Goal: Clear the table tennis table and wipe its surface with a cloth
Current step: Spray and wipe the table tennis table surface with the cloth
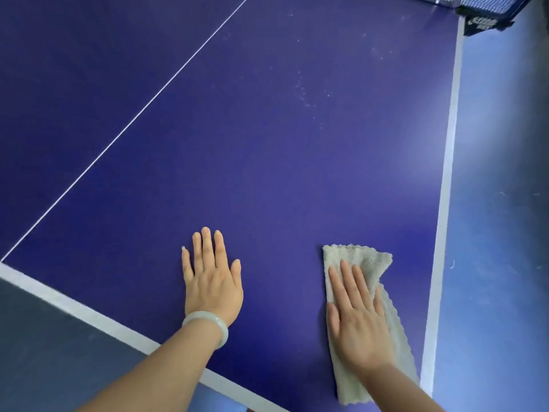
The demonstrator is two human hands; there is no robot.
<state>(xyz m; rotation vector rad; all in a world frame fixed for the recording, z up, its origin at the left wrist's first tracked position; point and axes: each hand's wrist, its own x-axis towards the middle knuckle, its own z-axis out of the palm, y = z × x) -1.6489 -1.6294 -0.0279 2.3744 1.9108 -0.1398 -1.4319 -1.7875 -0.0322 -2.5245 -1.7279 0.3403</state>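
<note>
The blue table tennis table (267,162) fills most of the view, with white edge lines and a thin white centre line. A pale grey folded cloth (365,263) lies flat near the table's right edge. My right hand (358,319) presses on the cloth with straight fingers. My left hand (211,278), with a pale bangle on its wrist, rests flat on the bare surface to the left of the cloth. Faint whitish specks (306,93) mark the surface farther ahead.
The net and its clamp (481,13) stand at the far right corner. Blue floor (499,233) lies beyond the right edge, and darker floor (44,352) shows past the near edge at the lower left.
</note>
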